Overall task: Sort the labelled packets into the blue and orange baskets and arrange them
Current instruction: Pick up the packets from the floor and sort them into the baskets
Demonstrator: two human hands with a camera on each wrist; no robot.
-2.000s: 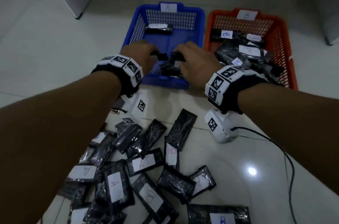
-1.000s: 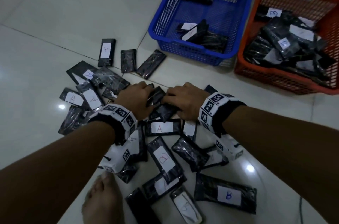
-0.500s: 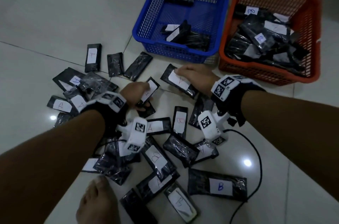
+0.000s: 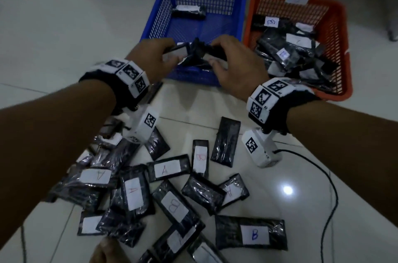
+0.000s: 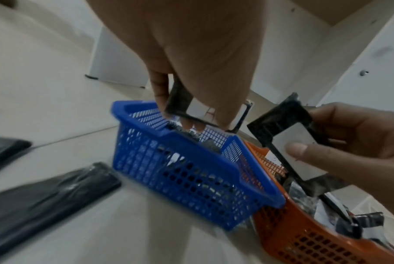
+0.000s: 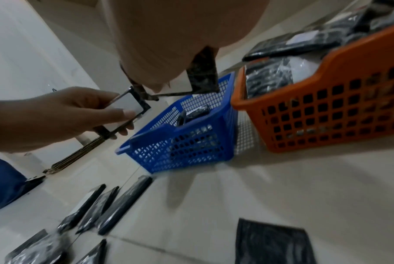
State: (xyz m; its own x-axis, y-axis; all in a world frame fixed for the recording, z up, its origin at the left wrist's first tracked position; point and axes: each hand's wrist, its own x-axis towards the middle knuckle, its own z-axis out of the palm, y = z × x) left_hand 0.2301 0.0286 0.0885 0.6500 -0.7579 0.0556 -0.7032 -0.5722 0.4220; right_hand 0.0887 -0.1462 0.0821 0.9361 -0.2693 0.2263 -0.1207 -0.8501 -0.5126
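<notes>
While many A and B packets (image 4: 163, 169) lay unsorted on the floor (image 4: 301, 209), left hand (image 4: 155, 55) and right hand (image 4: 234, 62) each pinched a packet over the blue basket (image 4: 242, 15). It held few; the orange basket (image 4: 340, 47) was far fuller.
</notes>
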